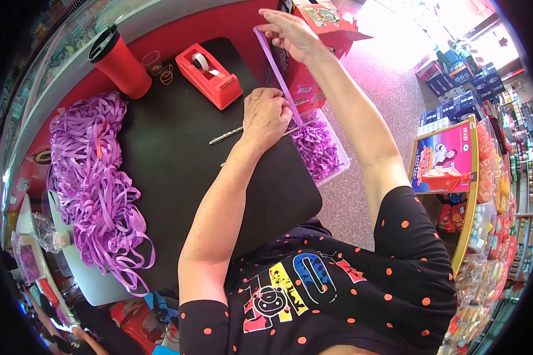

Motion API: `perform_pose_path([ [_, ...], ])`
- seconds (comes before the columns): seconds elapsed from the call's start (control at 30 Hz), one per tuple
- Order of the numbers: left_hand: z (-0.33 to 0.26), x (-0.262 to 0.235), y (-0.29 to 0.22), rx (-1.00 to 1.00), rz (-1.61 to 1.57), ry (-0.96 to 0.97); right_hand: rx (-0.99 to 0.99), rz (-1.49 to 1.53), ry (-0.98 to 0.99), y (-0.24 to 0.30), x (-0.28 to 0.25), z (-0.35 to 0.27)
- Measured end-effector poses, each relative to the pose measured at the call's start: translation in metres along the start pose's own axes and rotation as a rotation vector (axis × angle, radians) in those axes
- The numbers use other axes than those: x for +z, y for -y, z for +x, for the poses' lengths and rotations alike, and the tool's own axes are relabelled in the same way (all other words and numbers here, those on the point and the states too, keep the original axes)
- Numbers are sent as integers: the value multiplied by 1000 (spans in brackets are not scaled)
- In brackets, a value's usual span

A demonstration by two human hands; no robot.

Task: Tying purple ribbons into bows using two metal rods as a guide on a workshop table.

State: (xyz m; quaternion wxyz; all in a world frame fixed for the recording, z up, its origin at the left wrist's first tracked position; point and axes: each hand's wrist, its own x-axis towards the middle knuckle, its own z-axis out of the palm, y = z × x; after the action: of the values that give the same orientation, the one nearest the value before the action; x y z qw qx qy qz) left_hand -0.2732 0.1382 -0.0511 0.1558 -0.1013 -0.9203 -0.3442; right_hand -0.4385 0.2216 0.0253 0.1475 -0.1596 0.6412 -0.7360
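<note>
My left hand (pixel 266 118) is closed at the right edge of the black table. A thin, twisted-looking metal rod (pixel 226 136) runs beneath it and shows on both sides; its fingers hide the grip. A flat purple ribbon (pixel 276 72) stretches past those fingers, up to my raised right hand (pixel 291 36). There the ribbon's upper end sits at my fingertips, pinched, with other fingers extended. Just below my left hand, a clear plastic box (pixel 342 164) holds many short purple ribbon pieces (pixel 317 148). A large heap of purple ribbon (pixel 98 189) lies along the table's left side.
On the black tabletop (pixel 177 160) stand a red tape dispenser (pixel 210 77) and a red tumbler (pixel 119 65), with rubber bands (pixel 167 74) between them. A red carton (pixel 326 29) rises beyond the table. Shelves of packaged goods and a display box (pixel 444 157) stand at right.
</note>
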Motion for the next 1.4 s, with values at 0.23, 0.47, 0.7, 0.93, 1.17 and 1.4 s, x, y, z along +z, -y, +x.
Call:
perform_pose_path([
  [0.23,-1,3,-1,17,-5,-86,214,170,28,-81,-25,25],
  [0.47,1,4,-10,-57,-76,-218,317,232,49,-131,-31,21],
  [0.7,-1,2,-10,5,-65,-176,67,-354,295,-196,-41,-47],
  [0.93,-3,0,-9,-23,-60,-137,106,-204,-62,-240,-68,-206],
  [1.17,-3,2,-4,20,-12,-133,98,-424,-187,-149,-52,-324],
  [1.4,-2,4,-4,0,-13,-103,-111,-430,-234,-92,-45,-344],
])
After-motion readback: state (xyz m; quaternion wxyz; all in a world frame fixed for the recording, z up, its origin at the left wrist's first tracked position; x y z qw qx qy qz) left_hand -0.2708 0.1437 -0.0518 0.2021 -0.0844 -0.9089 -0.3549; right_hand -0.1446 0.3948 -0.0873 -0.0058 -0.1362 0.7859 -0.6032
